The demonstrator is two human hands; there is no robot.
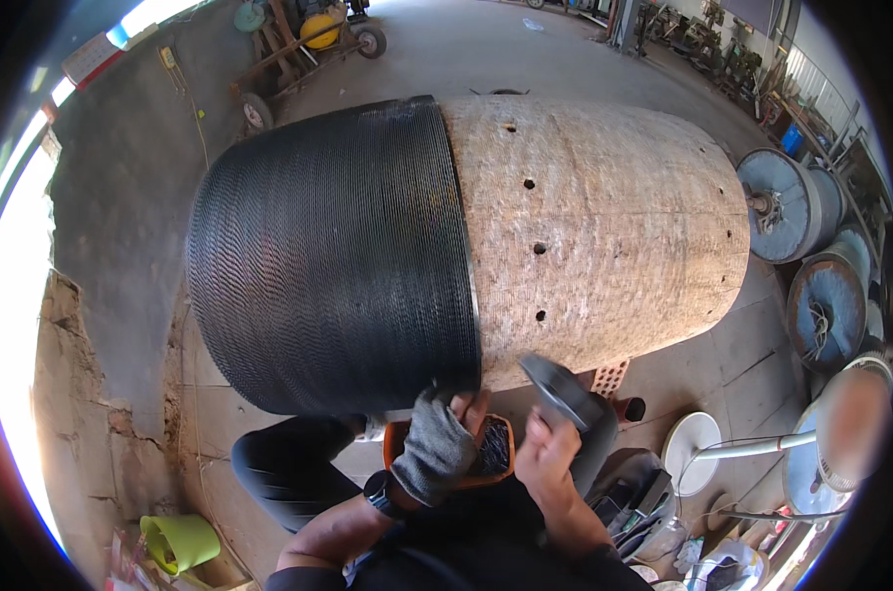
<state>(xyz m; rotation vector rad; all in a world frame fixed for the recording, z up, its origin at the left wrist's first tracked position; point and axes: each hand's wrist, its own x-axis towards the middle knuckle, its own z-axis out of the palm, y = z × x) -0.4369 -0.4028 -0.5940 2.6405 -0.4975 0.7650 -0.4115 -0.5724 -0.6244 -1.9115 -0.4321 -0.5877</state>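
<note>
seen from the head view, the right hand [548,451] is clamped around a dark hammer-like tool [562,394], while the gloved left hand [435,448] meets the big drum's [604,217] black-wound [333,256] lower edge, though i can't tell what its fingers grip.

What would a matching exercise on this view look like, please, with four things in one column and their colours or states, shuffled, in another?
Things:
1. Left hand
2. Right hand
3. Tub
4. Bucket

Colours or states:
A. Yellow-green, at the lower left of the picture
B. Gripping a dark hammer
C. Orange, with dark thin pieces inside
D. Wearing a grey glove that leaves fingertips bare

Right pairs: 1-D, 2-B, 3-C, 4-A.
</note>
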